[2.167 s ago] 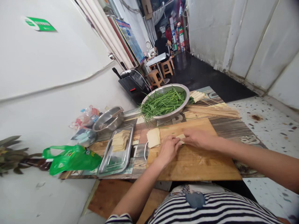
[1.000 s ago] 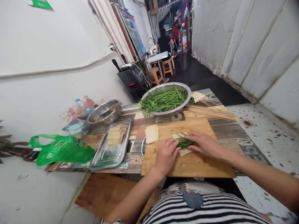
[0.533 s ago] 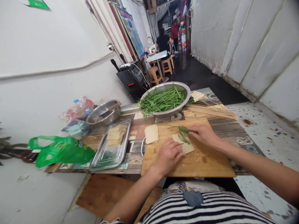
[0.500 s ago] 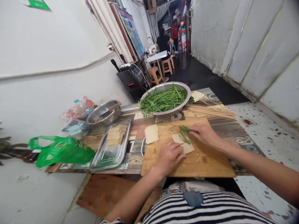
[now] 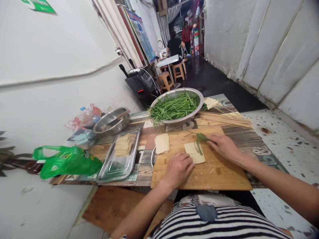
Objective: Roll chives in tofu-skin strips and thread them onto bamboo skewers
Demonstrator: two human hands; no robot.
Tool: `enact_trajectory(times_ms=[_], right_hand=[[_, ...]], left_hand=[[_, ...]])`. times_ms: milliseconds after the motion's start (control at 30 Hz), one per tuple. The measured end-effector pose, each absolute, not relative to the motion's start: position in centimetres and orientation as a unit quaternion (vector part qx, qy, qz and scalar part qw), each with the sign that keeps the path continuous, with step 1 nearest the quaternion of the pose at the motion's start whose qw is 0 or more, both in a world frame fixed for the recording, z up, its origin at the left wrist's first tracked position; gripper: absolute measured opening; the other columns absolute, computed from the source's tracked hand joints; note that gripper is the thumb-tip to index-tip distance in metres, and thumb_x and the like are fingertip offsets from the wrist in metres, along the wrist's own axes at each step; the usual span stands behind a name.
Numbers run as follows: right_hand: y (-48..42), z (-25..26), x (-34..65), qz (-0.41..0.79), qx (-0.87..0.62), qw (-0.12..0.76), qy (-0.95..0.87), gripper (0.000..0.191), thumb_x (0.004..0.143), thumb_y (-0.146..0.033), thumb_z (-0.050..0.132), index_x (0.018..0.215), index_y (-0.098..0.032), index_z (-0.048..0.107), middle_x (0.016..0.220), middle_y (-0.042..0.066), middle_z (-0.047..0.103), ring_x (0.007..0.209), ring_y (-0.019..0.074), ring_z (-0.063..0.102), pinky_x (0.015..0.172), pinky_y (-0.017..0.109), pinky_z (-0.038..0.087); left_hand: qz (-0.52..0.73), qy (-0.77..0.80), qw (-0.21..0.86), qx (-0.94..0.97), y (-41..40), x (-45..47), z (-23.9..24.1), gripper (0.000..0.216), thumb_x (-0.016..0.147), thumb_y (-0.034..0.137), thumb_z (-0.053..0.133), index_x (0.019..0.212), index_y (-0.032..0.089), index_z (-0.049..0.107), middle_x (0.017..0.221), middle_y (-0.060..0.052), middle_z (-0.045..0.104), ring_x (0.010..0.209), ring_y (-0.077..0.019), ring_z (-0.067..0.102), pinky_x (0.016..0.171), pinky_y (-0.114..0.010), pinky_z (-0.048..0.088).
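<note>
The right hand (image 5: 224,146) pinches a small bunch of chives (image 5: 200,138) over the sheet (image 5: 194,152) lying mid cutting board (image 5: 199,166). The left hand (image 5: 178,169), loosely curled and empty, rests at the sheet's seven o'clock, while the bowl (image 5: 191,116) sits at twelve.

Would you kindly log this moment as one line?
left hand: rests beside tofu sheet | right hand: holds chives over sheet | cutting board

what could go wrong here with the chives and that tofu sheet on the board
1. The right hand holds the chive bundle only at one end, and strands already splay loose, so some may slide off the tofu sheet.
2. The left hand touches only the sheet's near corner; the thin sheet might shift or tear.
3. The cutting board overhangs the table edge, so pressing near that edge might tip it.
</note>
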State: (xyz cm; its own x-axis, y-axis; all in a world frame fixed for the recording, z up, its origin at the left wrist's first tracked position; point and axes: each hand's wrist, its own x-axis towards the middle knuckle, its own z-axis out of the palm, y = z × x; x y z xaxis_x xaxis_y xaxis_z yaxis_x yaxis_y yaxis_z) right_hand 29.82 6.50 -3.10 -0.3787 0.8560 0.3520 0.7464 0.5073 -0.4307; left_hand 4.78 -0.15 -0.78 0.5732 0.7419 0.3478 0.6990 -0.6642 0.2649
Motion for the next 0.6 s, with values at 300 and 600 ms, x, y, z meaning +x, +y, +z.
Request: enact_trajectory(times_ms=[300, 600], right_hand=[[6.4, -3.4, 29.8, 0.106, -0.492, 0.272, -0.820, 0.028, 0.091, -0.022, 0.046, 0.103, -0.018, 0.071, 0.093, 0.008, 0.069, 0.083, 0.0209, 0.063, 0.075, 0.032, 0.049], [6.1, -3.8, 29.7, 0.119, -0.501, 0.293, -0.806, 0.033, 0.093, -0.025, 0.042, 0.108, -0.016, 0.070, 0.095, 0.010, 0.068, 0.086, 0.0218, 0.063, 0.077, 0.033, 0.050]], left_hand=[[0.145, 0.430, 0.048, 0.890, 0.3, 5.0, -0.5, 0.014, 0.090, 0.032, 0.061, 0.087, 0.018, 0.064, 0.094, -0.007, 0.066, 0.090, -0.0216, 0.060, 0.080, -0.036, 0.051], [0.124, 0.385, 0.036, 0.914, 0.6, 5.8, 0.0, 0.018, 0.092, 0.016, 0.048, 0.080, 0.018, 0.061, 0.086, -0.007, 0.066, 0.084, -0.0195, 0.061, 0.080, -0.035, 0.052]])
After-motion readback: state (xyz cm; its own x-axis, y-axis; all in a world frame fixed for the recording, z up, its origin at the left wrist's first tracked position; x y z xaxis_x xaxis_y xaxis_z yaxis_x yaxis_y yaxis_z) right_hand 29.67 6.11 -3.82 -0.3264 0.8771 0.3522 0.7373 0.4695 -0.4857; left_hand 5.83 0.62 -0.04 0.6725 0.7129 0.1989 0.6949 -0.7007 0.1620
